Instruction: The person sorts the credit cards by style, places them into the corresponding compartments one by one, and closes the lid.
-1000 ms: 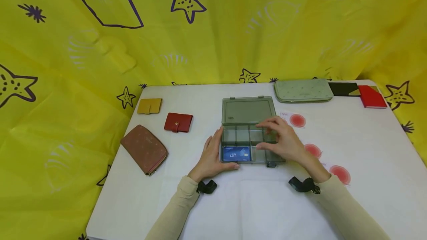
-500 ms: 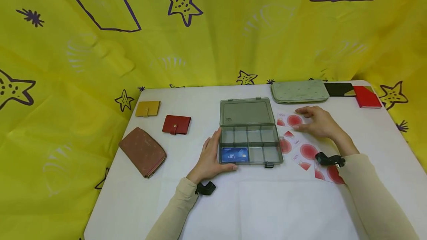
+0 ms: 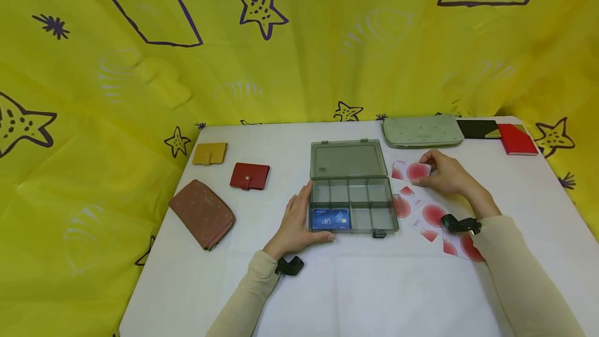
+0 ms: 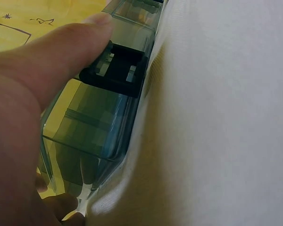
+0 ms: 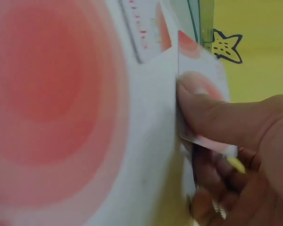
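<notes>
green box (image 3: 359,190) holds blue card (image 3: 331,219) — left grip (image 3: 293,225) spread, right grip (image 3: 444,173) pinching patterned card (image 3: 412,171)

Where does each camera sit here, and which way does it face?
Head: worn on the head, facing forward and down over the table; left hand, right hand and sleeves show.
Left wrist: on that wrist, facing the open box; left thumb and fingertips show.
Right wrist: on that wrist, facing the pinched card; right thumb and fingers show.
Shared: head and right wrist both show that card and the yellow backdrop.
</notes>
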`<control>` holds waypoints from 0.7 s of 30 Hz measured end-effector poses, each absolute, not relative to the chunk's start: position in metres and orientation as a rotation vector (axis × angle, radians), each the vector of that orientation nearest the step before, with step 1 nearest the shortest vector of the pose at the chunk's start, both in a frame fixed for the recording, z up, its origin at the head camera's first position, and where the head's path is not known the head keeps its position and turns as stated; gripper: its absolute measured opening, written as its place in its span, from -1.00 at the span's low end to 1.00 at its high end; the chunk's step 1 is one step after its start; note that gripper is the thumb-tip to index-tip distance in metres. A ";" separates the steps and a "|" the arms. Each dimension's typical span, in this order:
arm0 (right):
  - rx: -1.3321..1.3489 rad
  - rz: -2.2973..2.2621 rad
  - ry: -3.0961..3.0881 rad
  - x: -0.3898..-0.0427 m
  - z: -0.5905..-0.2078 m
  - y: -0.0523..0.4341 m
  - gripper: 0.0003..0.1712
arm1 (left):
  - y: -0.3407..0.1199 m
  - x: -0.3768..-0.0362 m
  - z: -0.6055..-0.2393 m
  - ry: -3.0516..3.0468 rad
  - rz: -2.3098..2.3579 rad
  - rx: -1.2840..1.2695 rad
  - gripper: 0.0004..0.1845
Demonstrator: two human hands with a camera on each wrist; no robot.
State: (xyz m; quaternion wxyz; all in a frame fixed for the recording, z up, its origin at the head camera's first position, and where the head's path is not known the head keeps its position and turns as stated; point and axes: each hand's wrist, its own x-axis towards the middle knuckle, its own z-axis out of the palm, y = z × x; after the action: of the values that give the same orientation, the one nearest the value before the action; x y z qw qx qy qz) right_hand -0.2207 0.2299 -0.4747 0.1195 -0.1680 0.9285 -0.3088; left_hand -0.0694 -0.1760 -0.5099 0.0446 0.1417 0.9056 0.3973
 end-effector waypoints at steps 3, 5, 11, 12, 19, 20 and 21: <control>-0.548 -0.951 2.737 -0.215 -0.476 0.232 -0.54 | -0.175 -0.069 -0.509 2.766 1.212 0.433 0.46; -0.568 -1.006 2.731 -0.211 -0.474 0.233 -0.62 | -0.175 -0.069 -0.508 2.769 1.210 0.434 0.46; -0.450 -1.313 2.640 -0.195 -0.463 0.235 -0.63 | -0.175 -0.068 -0.509 2.764 1.205 0.424 0.47; -0.433 -1.370 2.630 -0.192 -0.461 0.235 -0.60 | -0.175 -0.067 -0.509 2.763 1.205 0.421 0.47; -0.468 -1.694 2.399 -0.172 -0.445 0.225 -0.35 | -0.174 -0.068 -0.510 2.770 1.207 0.414 0.46; -0.507 -1.706 2.362 -0.168 -0.443 0.223 -0.32 | -0.174 -0.068 -0.510 2.770 1.207 0.415 0.47; -0.536 -1.713 2.331 -0.164 -0.442 0.219 -0.30 | -0.174 -0.068 -0.510 2.769 1.205 0.415 0.47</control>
State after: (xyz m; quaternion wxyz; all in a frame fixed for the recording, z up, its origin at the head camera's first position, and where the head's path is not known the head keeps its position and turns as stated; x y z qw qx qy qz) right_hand -0.1639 0.2195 -0.4422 0.0997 -0.1814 0.7883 -0.5794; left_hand -0.0684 -0.1743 -0.5098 0.0466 0.1359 0.9075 0.3947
